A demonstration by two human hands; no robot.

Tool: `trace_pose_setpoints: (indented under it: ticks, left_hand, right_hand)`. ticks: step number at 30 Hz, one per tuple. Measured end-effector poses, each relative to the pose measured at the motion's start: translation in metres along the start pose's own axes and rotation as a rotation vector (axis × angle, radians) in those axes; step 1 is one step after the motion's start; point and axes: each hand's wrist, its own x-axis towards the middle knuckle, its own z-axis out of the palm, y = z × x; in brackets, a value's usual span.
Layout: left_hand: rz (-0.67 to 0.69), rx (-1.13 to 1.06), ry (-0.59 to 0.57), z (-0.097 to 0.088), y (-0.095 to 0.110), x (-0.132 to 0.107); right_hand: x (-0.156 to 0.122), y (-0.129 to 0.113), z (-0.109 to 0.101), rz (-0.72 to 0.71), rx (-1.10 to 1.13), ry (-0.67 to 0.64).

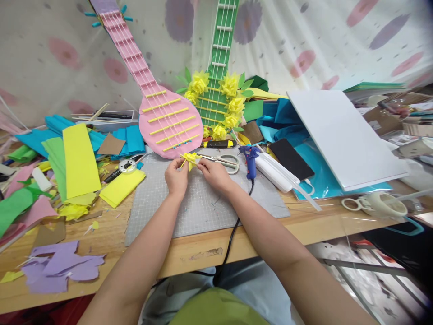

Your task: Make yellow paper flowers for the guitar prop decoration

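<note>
- Paper flower (190, 159): small and bright yellow, made of crinkled, fringed paper with petals sticking out unevenly. It is pinched from both sides between the fingertips of the left hand (176, 177) and right hand (214, 174), held just above the grey mat's far edge.

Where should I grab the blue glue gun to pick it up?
Probably by the handle of the glue gun, coming from the near side, where the cord trails off. It stands beside the scissors, nozzle pointing left, so keep fingers off that tip.
</note>
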Motion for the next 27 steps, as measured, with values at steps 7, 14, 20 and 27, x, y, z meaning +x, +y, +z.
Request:
trace_pose_setpoints:
  ticks: [7,14,20,27]
  left_hand:
    - [-0.081,-0.098,0.004,0.0016,-0.0064,0.0037]
    - [-0.104,-0.184,-0.056,0.0024,-0.0022,0.0025]
    - [-0.102,-0.104,-0.003,0.0022,-0.0061,0.0034]
    - [-0.036,-0.042,0.011,0.0009,-0.0021,0.0005]
  right_hand:
    - [0.0006,0.0061,0.0004,-0.024,0.014,-0.021]
    - [0.0025,0.0071,-0.0011,-0.044,0.064,-0.024]
    - [0.0026,0.0049,-0.0026,-0.006,0.061,-0.033]
    - [0.0029,0.0063,-0.0028,0.038,0.056,-0.045]
